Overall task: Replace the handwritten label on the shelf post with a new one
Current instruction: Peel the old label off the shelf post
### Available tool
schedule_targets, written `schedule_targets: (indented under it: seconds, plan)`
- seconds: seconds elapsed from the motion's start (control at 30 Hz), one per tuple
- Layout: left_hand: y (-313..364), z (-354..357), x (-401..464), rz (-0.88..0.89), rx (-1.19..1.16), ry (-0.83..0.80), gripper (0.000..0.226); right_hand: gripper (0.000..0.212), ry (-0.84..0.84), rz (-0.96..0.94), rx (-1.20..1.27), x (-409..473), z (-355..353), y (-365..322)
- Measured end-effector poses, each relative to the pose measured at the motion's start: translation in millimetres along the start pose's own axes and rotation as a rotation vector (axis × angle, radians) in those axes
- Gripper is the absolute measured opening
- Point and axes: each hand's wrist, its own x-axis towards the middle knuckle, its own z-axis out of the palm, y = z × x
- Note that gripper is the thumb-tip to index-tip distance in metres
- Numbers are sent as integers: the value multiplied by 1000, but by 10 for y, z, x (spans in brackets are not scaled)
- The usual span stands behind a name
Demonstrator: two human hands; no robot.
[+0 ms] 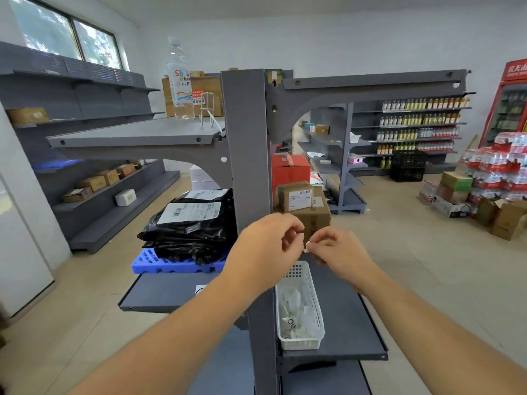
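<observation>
Hands meet in front of the grey shelf post [247, 155] — the left hand [266, 243] curled with thumb and forefinger pinched together, the right hand [338, 252] pinching a small white paper label [308, 245] at its fingers. The label sits between the two hands, just right of the post, above a white plastic basket [312, 305] holding more paper slips on the lower shelf [346, 317]. Whether the left fingers touch the label cannot be told. Black mailer bags [189, 226] lie on a blue pallet [151, 263] to the left; taped cardboard boxes [303, 206] stand behind the hands.
</observation>
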Motion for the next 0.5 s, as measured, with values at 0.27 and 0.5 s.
schedule_targets:
  seconds: [0.27, 0.5]
  plan:
    - [-568, -288, -339, -90, 27, 226, 11, 7, -60, 16, -411, 209, 430, 521]
    - [-1046, -360, -554, -345, 17, 248, 10, 22, -93, 39, -564, 305, 673, 710]
